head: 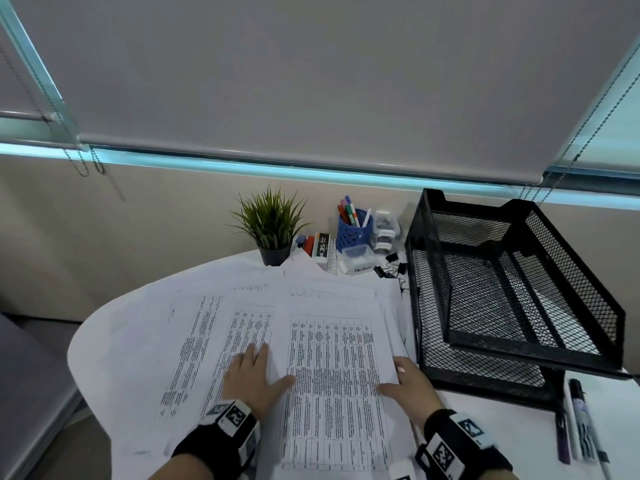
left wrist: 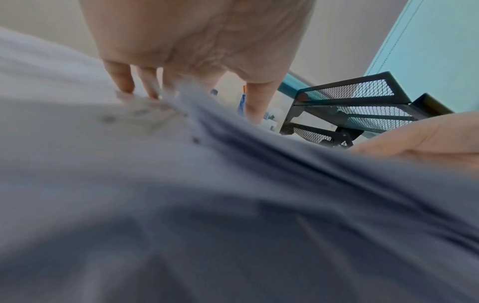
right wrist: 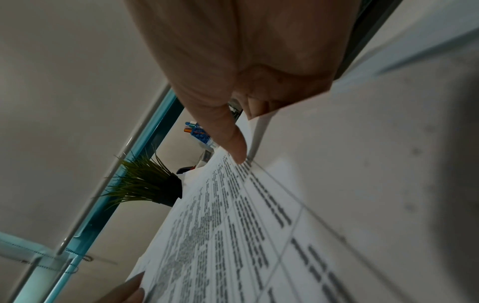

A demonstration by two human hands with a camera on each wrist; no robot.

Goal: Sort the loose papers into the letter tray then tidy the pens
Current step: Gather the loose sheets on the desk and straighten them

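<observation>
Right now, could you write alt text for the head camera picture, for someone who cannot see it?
Two hands work on printed papers spread over a white table: the left hand lies flat, the right hand grips one sheet's edge. An empty black mesh letter tray stands at right, with pens before it.

The print on the papers (head: 329, 368) is too small to be read in the head view. In the left wrist view the sheets (left wrist: 181, 184) are blurred to a grey mass, and the pen cup is almost wholly hidden behind the left hand (left wrist: 197, 41). The fingers of the right hand (head: 410, 381) are tucked out of sight under the sheets' right edge. The pens (head: 576, 424) near the table's right edge are cut off below by the frame.
</observation>
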